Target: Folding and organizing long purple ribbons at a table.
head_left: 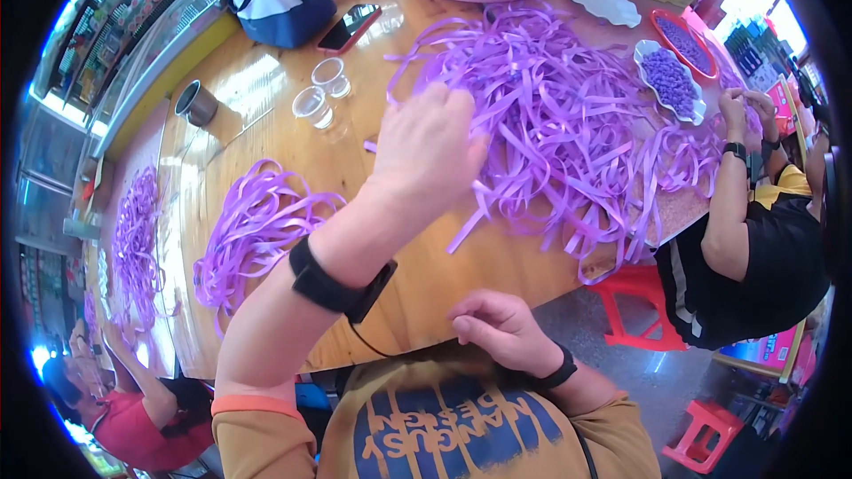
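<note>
Ribbons of glossy purple lie in at least three heaps: a big, tangled purple heap point(559, 120) spreading from the middle to the right of the wooden table point(426, 297), a smaller purple heap point(253, 231) left of the left forearm, and a far-left purple heap point(136, 231). Two bare hands work here, well apart. The left hand point(430, 146) hangs at the big heap's near side, its fingers bent out of my sight; I can't tell whether they grip a strand. The right hand point(504, 330), by the table's near edge, has fingers curled with the thumb close, though I can't tell whether anything is pinched. I count two small clear cups point(312, 106), one dark metal cup point(197, 105), one red-edged phone point(348, 29), and two bead dishes, a white scalloped one point(694, 113) and a red-rimmed oval one point(658, 14). Two red plastic stools point(706, 436) stand on the floor. Across the brown T-shirt point(621, 439) runs pale block lettering on dark blue patches, upside down from here.
</note>
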Tool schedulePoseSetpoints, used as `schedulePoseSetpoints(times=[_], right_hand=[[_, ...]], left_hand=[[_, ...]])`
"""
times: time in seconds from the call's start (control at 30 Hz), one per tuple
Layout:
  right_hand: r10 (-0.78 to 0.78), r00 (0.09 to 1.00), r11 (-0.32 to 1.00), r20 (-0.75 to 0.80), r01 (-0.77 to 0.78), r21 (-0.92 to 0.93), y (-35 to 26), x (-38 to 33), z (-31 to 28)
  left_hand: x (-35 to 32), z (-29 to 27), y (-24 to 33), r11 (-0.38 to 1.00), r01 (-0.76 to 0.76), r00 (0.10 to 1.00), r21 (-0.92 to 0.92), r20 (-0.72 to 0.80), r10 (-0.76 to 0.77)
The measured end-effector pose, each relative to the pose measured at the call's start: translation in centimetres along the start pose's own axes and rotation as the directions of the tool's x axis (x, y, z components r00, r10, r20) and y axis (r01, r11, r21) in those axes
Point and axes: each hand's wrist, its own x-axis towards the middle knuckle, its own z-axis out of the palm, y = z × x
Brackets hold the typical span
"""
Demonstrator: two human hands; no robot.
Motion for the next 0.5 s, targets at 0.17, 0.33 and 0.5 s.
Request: schedulePoseSetpoints(times=[0.17,0.33,0.5], right_hand=[[-0.068,0.994,0.994,0.089,0.075,-0.081,-0.1,0.2,-0.2],[-0.078,0.994,0.996,0.072,0.080,-0.033,0.3,-0.1,-0.7],[0.021,0.994,0.999,0.106,-0.018,-0.033,-0.5,-0.4,-0.9]], left_hand=[[2.9,3.9,-1.9,0.993,0.057,0.998,0.099,0.026,-0.060],[3.8,3.4,-1.2,0.999,0.039,0.999,-0.036,-0.014,-0.040],[2.0,-0.9,-1.3,0.969,0.022,0.997,-0.245,0.078,-0.003]])
